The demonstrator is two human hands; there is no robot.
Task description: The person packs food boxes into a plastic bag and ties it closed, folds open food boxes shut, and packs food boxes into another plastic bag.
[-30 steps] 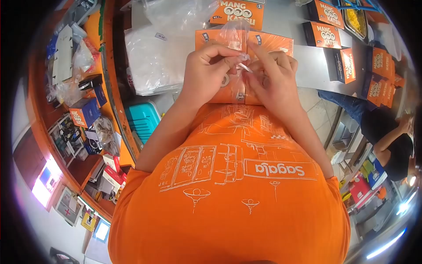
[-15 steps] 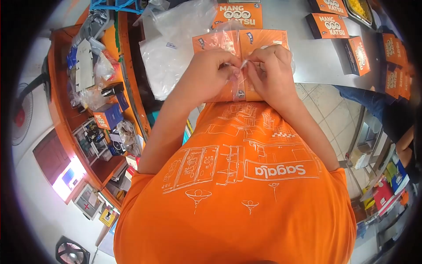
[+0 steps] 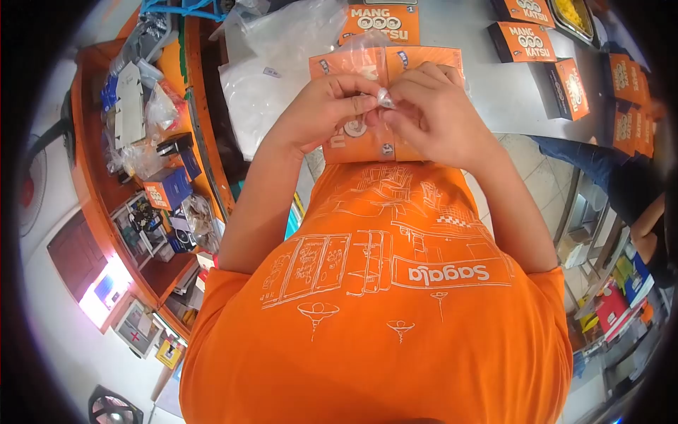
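Note:
Two orange printed boxes stand side by side at the table's near edge, the left box [image 3: 337, 150] and the right box [image 3: 422, 58]. A clear plastic bag [image 3: 385, 99] lies around them, its ends gathered into a twisted bunch above the boxes. My left hand [image 3: 328, 109] pinches this bunch from the left, thumb and forefinger closed on it. From the other side, my right hand [image 3: 441, 106] grips the same plastic with bent fingers. Whether the bunch is a finished knot I cannot tell. The hands hide much of both box tops.
Clear plastic bags [image 3: 293, 35] lie on the metal table [image 3: 462, 28] at the left. Behind the boxes is another orange box [image 3: 381, 25]. More boxes [image 3: 522, 42] and a tray of yellow food [image 3: 571, 15] stand right. A person [image 3: 635, 169] is at far right.
The fingers have drawn the plastic into a tighter, whiter bunch, slightly higher and to the left. My right hand has turned and shifted left, its fingers now more curled over the plastic.

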